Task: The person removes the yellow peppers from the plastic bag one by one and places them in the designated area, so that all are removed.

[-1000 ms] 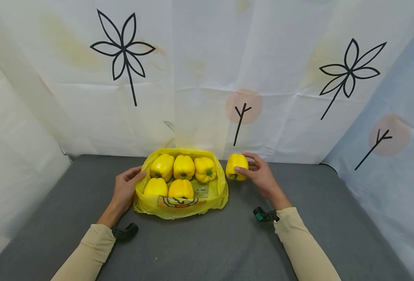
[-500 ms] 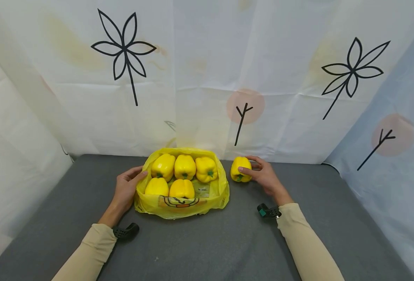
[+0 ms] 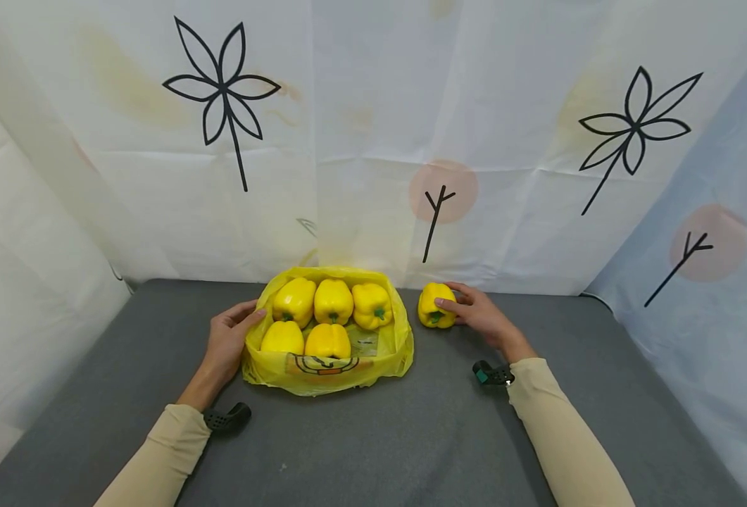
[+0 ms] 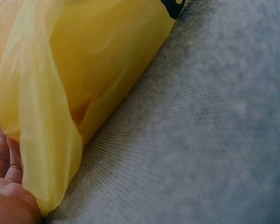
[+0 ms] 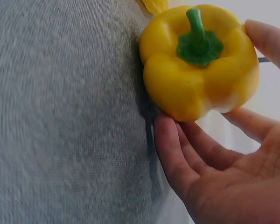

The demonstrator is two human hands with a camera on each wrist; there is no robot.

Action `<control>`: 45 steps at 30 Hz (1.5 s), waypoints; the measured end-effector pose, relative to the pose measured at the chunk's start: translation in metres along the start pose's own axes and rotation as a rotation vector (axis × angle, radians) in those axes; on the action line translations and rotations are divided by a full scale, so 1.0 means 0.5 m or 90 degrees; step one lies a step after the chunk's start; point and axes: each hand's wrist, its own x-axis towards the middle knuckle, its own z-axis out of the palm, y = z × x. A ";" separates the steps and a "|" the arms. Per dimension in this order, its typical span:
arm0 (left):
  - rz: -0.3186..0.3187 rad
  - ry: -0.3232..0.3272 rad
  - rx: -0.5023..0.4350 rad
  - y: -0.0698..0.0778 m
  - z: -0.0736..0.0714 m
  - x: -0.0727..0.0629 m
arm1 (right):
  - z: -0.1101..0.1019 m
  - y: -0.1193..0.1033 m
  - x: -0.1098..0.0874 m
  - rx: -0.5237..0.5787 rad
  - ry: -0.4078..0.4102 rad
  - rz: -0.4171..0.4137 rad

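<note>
A yellow plastic bag stands wide open on the dark grey table, with several yellow bell peppers in two rows inside. My left hand holds the bag's left side, its thumb at the rim; the left wrist view shows fingers behind the plastic. To the right of the bag, one more yellow bell pepper sits on the table, apart from it. My right hand holds this pepper from the right between thumb and fingers. Its green stem faces the right wrist camera.
Grey cloth covers the table. A white curtain with printed flowers rises along the back edge, and other curtains close off both sides. Each wrist wears a black strap.
My right hand has carried the single pepper a short way right, away from the bag, and it now rests on the table. The left hand and the bag have stayed put.
</note>
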 end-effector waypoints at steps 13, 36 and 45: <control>-0.003 0.000 0.005 0.000 -0.003 -0.002 | 0.004 0.011 0.003 0.008 -0.013 0.002; -0.001 -0.012 0.006 0.008 0.001 -0.008 | 0.003 0.019 0.009 -0.048 -0.001 -0.025; 0.008 -0.011 0.008 0.001 -0.003 -0.003 | 0.003 0.020 0.010 -0.045 -0.016 -0.031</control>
